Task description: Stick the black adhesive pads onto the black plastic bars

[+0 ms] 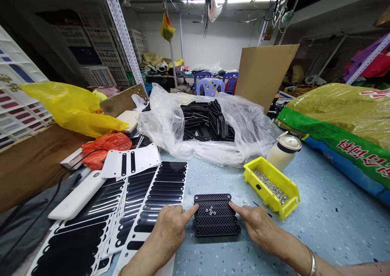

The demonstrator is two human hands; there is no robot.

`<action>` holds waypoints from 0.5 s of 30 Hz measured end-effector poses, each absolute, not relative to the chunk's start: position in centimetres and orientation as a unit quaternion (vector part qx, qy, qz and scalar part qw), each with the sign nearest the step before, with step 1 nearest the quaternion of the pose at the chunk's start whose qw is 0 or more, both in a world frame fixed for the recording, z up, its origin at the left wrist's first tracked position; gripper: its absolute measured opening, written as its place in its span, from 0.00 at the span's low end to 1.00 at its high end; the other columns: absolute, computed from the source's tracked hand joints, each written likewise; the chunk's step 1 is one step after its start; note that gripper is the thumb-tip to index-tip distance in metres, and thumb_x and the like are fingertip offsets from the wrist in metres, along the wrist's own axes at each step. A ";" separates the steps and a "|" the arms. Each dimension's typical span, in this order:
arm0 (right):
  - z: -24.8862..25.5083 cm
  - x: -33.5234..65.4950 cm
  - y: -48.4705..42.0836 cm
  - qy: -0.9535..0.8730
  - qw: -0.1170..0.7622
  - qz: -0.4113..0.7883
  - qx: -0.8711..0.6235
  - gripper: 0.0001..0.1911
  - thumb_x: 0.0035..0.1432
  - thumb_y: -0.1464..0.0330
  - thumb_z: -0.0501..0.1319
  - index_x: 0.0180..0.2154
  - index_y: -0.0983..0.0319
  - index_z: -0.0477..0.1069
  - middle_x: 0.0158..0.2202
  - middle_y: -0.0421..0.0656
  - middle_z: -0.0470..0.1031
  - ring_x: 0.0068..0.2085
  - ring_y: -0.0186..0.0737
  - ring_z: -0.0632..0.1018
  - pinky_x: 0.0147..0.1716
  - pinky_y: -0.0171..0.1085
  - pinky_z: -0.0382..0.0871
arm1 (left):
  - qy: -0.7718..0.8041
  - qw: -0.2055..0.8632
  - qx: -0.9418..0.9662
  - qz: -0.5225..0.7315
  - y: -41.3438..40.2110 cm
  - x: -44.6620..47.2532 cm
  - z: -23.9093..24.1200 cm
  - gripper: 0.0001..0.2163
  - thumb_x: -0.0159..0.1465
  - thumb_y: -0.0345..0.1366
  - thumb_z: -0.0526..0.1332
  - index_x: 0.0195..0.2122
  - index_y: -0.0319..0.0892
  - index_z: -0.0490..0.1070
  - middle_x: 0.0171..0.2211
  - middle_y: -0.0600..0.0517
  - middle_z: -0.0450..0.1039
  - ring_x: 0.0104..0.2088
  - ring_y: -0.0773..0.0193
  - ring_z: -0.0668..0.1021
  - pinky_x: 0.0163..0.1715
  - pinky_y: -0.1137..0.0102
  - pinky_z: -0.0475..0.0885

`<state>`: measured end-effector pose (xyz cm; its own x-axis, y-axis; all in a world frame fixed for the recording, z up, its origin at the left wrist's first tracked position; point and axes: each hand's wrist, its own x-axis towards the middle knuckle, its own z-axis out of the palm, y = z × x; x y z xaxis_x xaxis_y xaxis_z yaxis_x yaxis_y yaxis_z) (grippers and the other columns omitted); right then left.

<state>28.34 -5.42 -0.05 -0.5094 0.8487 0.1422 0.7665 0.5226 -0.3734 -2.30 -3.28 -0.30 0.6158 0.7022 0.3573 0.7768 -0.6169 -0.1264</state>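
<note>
Several black plastic strips with a lattice surface and rounded ends (213,230) lie side by side on the table before me. A few small metal nuts (210,211) rest loose near their middle. My left hand (172,226) has its index finger stretched out to the left end of an upper strip, its other fingers curled under. From the other side my right hand (258,224) touches the right end of the upper strips with its index fingertip. Neither hand visibly grips anything. Beyond my right hand stands a yellow bin (272,188) holding many small metal pieces.
Sheets of black adhesive strips (146,203) lie left, with a white device (77,196) on them. A clear plastic bag (210,152) of black parts (204,121) sits behind. A cream lidded bottle (283,152) and a big green-yellow sack (341,117) are at right.
</note>
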 end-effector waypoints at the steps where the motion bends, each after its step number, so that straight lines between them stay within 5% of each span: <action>1: -0.1 28.3 -5.4 -0.860 0.156 0.128 -0.469 0.28 0.61 0.78 0.44 0.60 0.66 0.66 0.31 0.49 0.79 0.28 0.41 0.77 0.30 0.38 0.70 | -0.419 0.142 -0.887 -0.134 -3.2 -2.4 -0.3 0.34 0.46 0.15 0.54 0.51 0.50 0.74 0.21 0.54 0.70 0.20 0.63 0.72 0.23 0.70 0.65; 15: 0.5 28.2 -5.8 -0.854 0.176 0.114 -0.476 0.27 0.61 0.78 0.47 0.60 0.63 0.67 0.32 0.47 0.80 0.30 0.40 0.78 0.33 0.37 0.72 | -0.424 0.158 -0.883 -0.127 -3.7 -2.3 -1.2 0.35 0.44 0.16 0.53 0.55 0.43 0.70 0.20 0.55 0.70 0.19 0.63 0.72 0.21 0.70 0.65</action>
